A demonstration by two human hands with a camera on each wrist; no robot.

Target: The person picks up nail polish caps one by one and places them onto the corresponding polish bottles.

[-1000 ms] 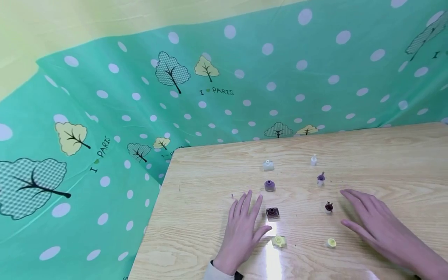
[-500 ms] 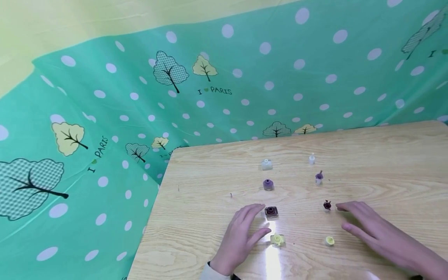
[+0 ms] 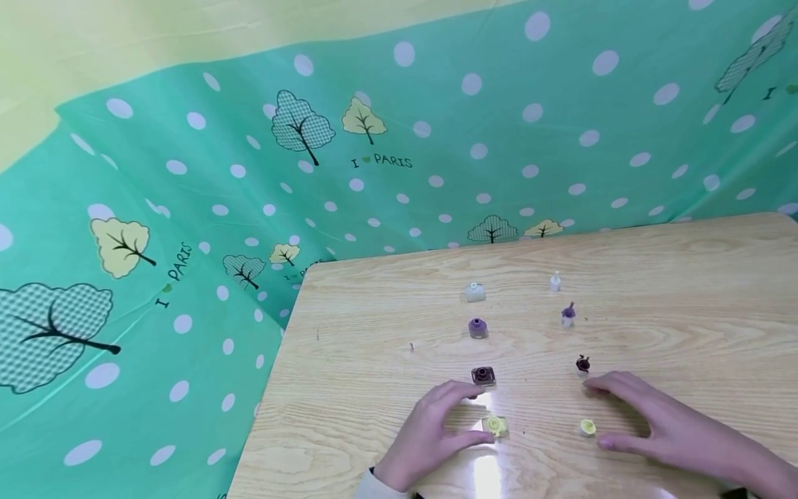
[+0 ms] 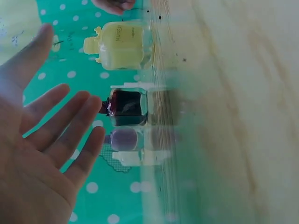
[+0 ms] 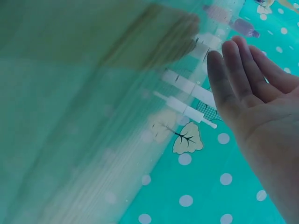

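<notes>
A yellow nail polish bottle [image 3: 495, 426], uncapped, stands between the thumb and curved fingers of my left hand [image 3: 430, 426]. In the left wrist view this hand's relaxed fingers stay apart from the yellow bottle [image 4: 124, 45]. My right hand [image 3: 654, 416] hovers with its thumb beside the small yellow cap [image 3: 587, 427], its fingers near the dark red cap [image 3: 582, 364]. It appears to hold nothing. Behind the yellow bottle stand a dark red bottle [image 3: 483, 376], a purple bottle [image 3: 478, 328] and a whitish bottle [image 3: 475, 292], all without caps.
Farther back on the right are a purple cap [image 3: 568, 315] and a white cap [image 3: 555, 281], each with its brush end up. The wooden table [image 3: 349, 388] meets a green dotted cloth [image 3: 386, 125] at its back and left. A small purple smear [image 3: 411, 346] marks the tabletop.
Both hands have come nearer the front. The left fingers have bent around the yellow bottle's sides without closing, and the right hand has moved left toward the yellow cap.
</notes>
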